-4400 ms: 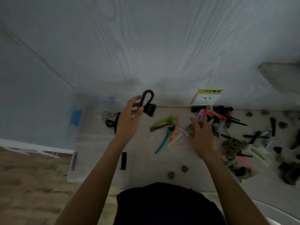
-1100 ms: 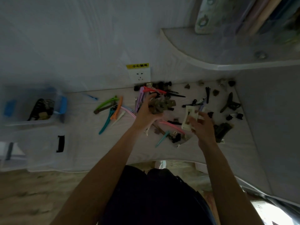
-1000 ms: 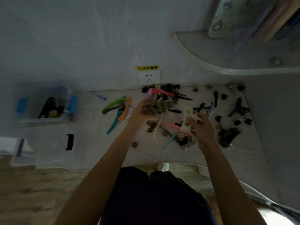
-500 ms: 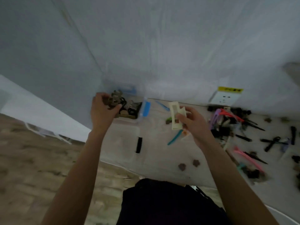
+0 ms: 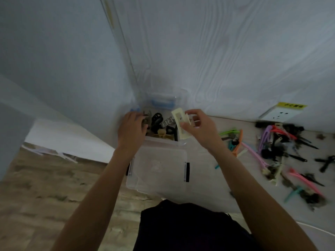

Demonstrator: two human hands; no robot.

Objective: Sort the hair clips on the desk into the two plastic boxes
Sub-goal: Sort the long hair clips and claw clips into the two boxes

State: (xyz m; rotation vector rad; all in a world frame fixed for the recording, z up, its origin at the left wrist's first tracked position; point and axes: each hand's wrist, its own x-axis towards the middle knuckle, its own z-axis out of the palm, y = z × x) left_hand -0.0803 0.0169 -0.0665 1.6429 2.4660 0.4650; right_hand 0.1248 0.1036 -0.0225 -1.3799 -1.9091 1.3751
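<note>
Near box: clear plastic box (image 5: 157, 171) with its lid on and black latches at the sides, lower centre of frame, on the table (image 5: 208, 169), between the two forearms.
Loose clips: scattered hair clips (image 5: 275, 153) on the table at right of frame, pink, purple, green, orange, teal and black; blurred, single kinds hard to tell.
Right hand: right hand (image 5: 201, 129) at centre, above the right edge of the far box. Grip closed on a cream rectangular claw clip (image 5: 180, 125), thumb on its near face, fingers curled behind its top; clip is tilted, lower end over the box rim.
Left hand: left hand (image 5: 131, 129) left of centre, fingers curled down into the far box among the clips; grip partly closed, cannot tell if it holds one.
Far box: open plastic box (image 5: 164, 102) with blue latches, against the wall, just beyond the near box; holds black, yellow and clear clips.
Wall: socket (image 5: 280, 113) with a yellow label, right of frame.
</note>
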